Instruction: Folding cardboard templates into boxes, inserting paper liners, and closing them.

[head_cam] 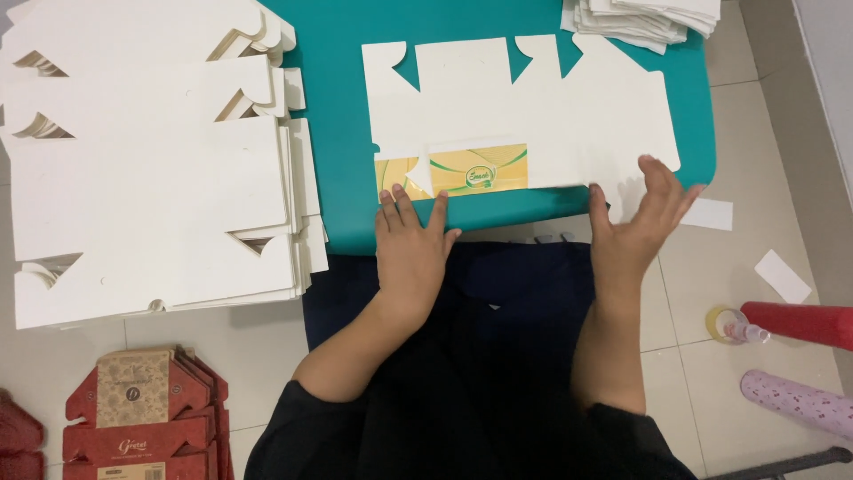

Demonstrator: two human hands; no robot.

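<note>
On the teal surface point(338, 213), the left hand point(410, 249) and right hand point(635, 227) press open-fingered, grasping nothing, on a flat white carton blank point(533, 116) whose yellow flap point(475, 169) is folded up, apparently mid-crease.

The flat carton blank point(524, 116) at upper centre is matt white card, its folded flap point(462, 169) glossy yellow print; the teal surface point(338, 133) looks smooth plastic; the floor point(755, 160) is glossy tile; lower-left cartons point(147, 418) are matt red-brown card.
</note>
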